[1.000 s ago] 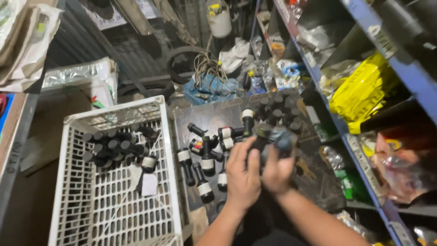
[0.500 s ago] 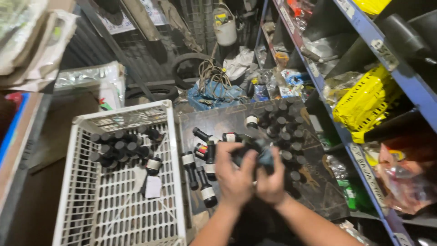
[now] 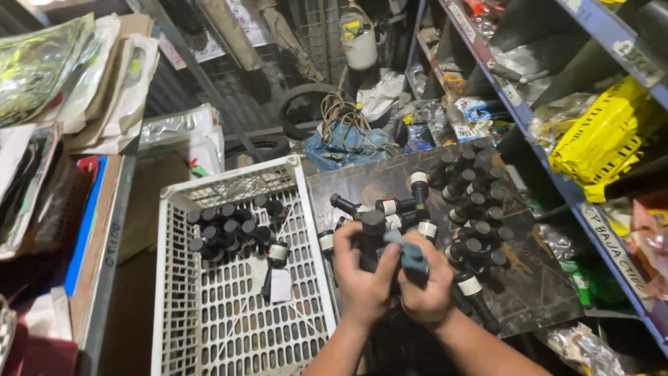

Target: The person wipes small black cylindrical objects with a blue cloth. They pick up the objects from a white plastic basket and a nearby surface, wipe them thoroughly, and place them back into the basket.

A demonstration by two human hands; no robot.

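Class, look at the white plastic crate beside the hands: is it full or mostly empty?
Mostly empty. The white crate holds only a cluster of black parts at its far end; bare lattice floor elsewhere.

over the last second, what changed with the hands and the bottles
Little changed. Both hands stayed together over the dark board: the left hand keeps gripping a black-capped bottle, while the right hand keeps pressing a blue cloth against it. The view shifted slightly. The white crate with its standing bottles and the bottles on the board stayed put.

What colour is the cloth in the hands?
Blue, the cloth; it shows best in the head view.
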